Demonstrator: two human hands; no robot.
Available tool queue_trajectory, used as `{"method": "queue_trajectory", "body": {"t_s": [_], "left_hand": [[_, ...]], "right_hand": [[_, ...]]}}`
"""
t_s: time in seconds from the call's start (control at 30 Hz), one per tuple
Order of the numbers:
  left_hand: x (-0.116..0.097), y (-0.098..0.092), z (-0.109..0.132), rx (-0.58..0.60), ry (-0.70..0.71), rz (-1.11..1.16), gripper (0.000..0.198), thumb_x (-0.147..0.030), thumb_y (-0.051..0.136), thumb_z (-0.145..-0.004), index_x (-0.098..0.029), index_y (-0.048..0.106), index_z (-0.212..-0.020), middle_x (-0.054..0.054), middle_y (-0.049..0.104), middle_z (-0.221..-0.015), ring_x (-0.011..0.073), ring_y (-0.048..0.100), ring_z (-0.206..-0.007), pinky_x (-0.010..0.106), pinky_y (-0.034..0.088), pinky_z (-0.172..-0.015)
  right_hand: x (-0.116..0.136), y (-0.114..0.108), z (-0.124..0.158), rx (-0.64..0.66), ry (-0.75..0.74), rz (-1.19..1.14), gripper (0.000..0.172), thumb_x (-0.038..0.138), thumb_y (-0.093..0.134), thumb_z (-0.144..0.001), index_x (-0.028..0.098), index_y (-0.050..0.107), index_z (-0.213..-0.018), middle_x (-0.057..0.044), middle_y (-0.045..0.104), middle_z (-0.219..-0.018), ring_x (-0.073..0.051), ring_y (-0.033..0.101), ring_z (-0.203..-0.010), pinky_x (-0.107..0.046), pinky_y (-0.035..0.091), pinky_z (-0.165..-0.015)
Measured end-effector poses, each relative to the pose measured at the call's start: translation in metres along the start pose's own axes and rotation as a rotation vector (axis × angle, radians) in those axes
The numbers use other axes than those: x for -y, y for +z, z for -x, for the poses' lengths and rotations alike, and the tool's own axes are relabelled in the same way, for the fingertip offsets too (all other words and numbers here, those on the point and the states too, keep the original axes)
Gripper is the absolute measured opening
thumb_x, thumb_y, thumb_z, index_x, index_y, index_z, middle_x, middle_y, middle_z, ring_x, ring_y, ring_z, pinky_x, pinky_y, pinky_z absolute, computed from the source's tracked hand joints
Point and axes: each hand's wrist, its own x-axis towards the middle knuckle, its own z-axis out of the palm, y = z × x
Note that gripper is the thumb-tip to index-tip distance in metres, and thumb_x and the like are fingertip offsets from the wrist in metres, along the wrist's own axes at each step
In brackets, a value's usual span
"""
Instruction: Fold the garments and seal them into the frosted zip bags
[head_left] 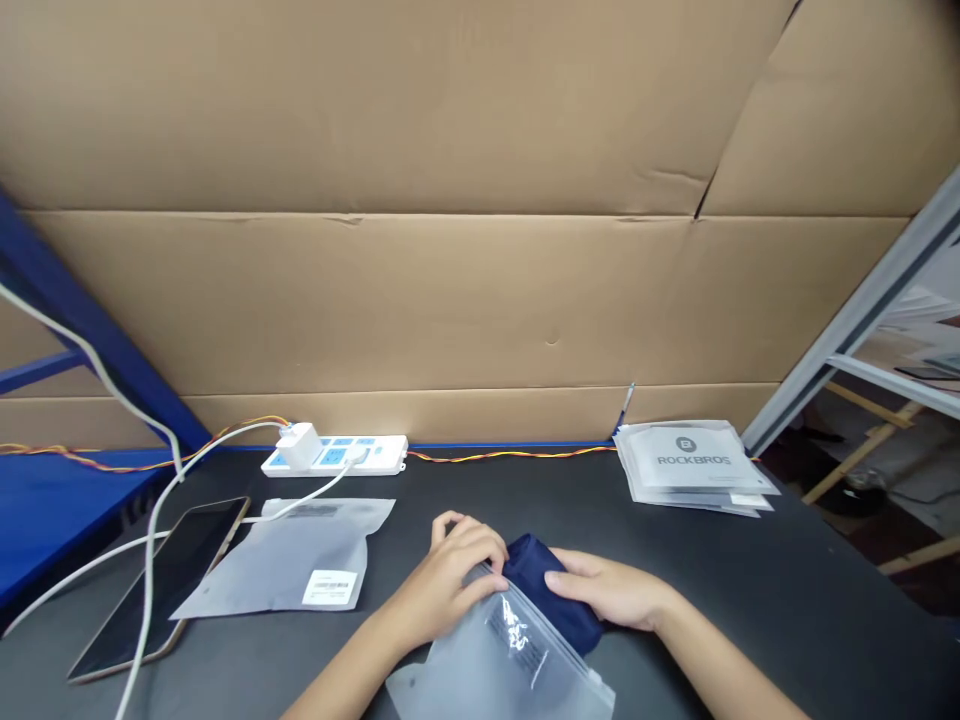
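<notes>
pinching the clear bag (499, 685) in left grip (461, 572), seemingly to steady it; clasping the navy bundle (536, 570) in half-closed right grip (611, 587).

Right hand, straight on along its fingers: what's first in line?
The navy fabric bundle, which the right hand holds. Past it, likely the left hand at the edge of the clear bag; depth is unclear.

You hold a compact navy-blue fabric bundle (556, 608) slantwise along the zip edge of a translucent zip-lock bag (499, 665), which lies tilted before you, shiny near its zip, its lower part out of view.
</notes>
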Motion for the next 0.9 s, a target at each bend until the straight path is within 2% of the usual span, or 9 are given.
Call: {"method": "queue_trajectory", "body": {"t_s": [0.1, 0.2, 0.27, 0.33, 0.47, 0.57, 0.67, 0.77, 0.9], "left_hand": [[-0.001, -0.001, 0.001, 0.013, -0.021, -0.004, 0.010, -0.029, 0.055, -0.098, -0.024, 0.054, -0.090, -0.003, 0.066, -0.097, 0.0169, 0.056, -0.099, 0.040, 0.020, -0.105], [-0.006, 0.003, 0.001, 0.052, 0.022, 0.033, 0.011, -0.030, 0.056, -0.098, -0.024, 0.054, -0.090, -0.002, 0.066, -0.101, 0.0169, 0.057, -0.099, 0.040, 0.020, -0.107], [-0.009, 0.006, 0.001, 0.056, 0.057, 0.080, 0.010, -0.029, 0.057, -0.097, -0.023, 0.054, -0.089, -0.001, 0.065, -0.110, 0.0173, 0.056, -0.104, 0.040, 0.020, -0.108], [-0.010, 0.007, 0.001, 0.034, 0.067, 0.145, 0.009, -0.027, 0.058, -0.097, -0.024, 0.054, -0.089, 0.000, 0.062, -0.118, 0.0185, 0.054, -0.111, 0.037, 0.025, -0.106], [-0.006, 0.003, 0.001, -0.032, 0.052, 0.220, 0.010, -0.026, 0.056, -0.097, -0.023, 0.053, -0.089, 0.002, 0.062, -0.118, 0.0190, 0.054, -0.109, 0.033, 0.034, -0.099], [-0.001, -0.004, 0.001, -0.051, 0.039, 0.174, 0.012, -0.026, 0.056, -0.097, -0.023, 0.053, -0.086, 0.001, 0.065, -0.112, 0.0189, 0.056, -0.102, 0.034, 0.034, -0.097], [-0.001, -0.007, 0.000, -0.002, 0.031, 0.130, 0.012, -0.028, 0.059, -0.096, -0.023, 0.055, -0.086, 0.000, 0.066, -0.103, 0.0184, 0.056, -0.097, 0.033, 0.035, -0.095], [-0.006, -0.005, 0.000, 0.056, 0.025, 0.138, 0.011, -0.030, 0.060, -0.095, -0.023, 0.058, -0.088, 0.000, 0.066, -0.097, 0.0183, 0.056, -0.095, 0.030, 0.038, -0.090], [-0.011, -0.005, 0.000, 0.032, -0.010, 0.182, 0.012, -0.031, 0.060, -0.095, -0.022, 0.059, -0.087, 0.001, 0.065, -0.100, 0.0178, 0.058, -0.096, 0.029, 0.040, -0.090]], "right_hand": [[-0.002, 0.000, -0.002, -0.009, 0.103, -0.051, 0.040, 0.046, 0.069, -0.079, 0.023, 0.068, -0.112, -0.002, 0.070, -0.098, -0.019, 0.062, -0.093, -0.029, 0.044, -0.085], [-0.002, -0.003, -0.003, 0.010, 0.203, 0.099, 0.019, 0.032, 0.069, -0.071, 0.018, 0.070, -0.084, 0.004, 0.062, -0.073, -0.011, 0.051, -0.064, -0.023, 0.039, -0.064], [-0.002, -0.002, -0.003, 0.030, 0.213, 0.155, 0.011, 0.027, 0.066, -0.070, 0.017, 0.066, -0.074, 0.005, 0.057, -0.069, -0.010, 0.047, -0.061, -0.023, 0.037, -0.062], [-0.002, 0.001, -0.004, 0.011, 0.117, 0.148, 0.012, 0.025, 0.066, -0.073, 0.018, 0.065, -0.083, 0.005, 0.058, -0.077, -0.011, 0.049, -0.070, -0.023, 0.039, -0.068], [-0.007, 0.011, -0.010, -0.096, -0.128, 0.059, 0.035, 0.025, 0.069, -0.080, 0.025, 0.050, -0.110, 0.006, 0.057, -0.089, -0.011, 0.050, -0.076, -0.022, 0.039, -0.072], [-0.008, 0.013, -0.014, -0.137, -0.192, 0.069, 0.031, 0.029, 0.070, -0.083, 0.024, 0.050, -0.105, 0.005, 0.057, -0.089, -0.011, 0.049, -0.077, -0.022, 0.038, -0.071], [-0.007, 0.012, -0.013, 0.027, -0.129, 0.162, 0.028, 0.032, 0.076, -0.077, 0.020, 0.055, -0.094, 0.004, 0.056, -0.084, -0.012, 0.050, -0.076, -0.023, 0.037, -0.070], [-0.010, 0.010, -0.010, 0.188, -0.042, 0.169, 0.037, 0.033, 0.080, -0.072, 0.020, 0.056, -0.097, 0.004, 0.057, -0.085, -0.012, 0.051, -0.074, -0.023, 0.038, -0.068], [-0.018, 0.016, -0.015, -0.073, -0.127, 0.132, 0.045, 0.030, 0.082, -0.069, 0.024, 0.049, -0.100, 0.007, 0.055, -0.084, -0.008, 0.044, -0.066, -0.020, 0.032, -0.060]]}}
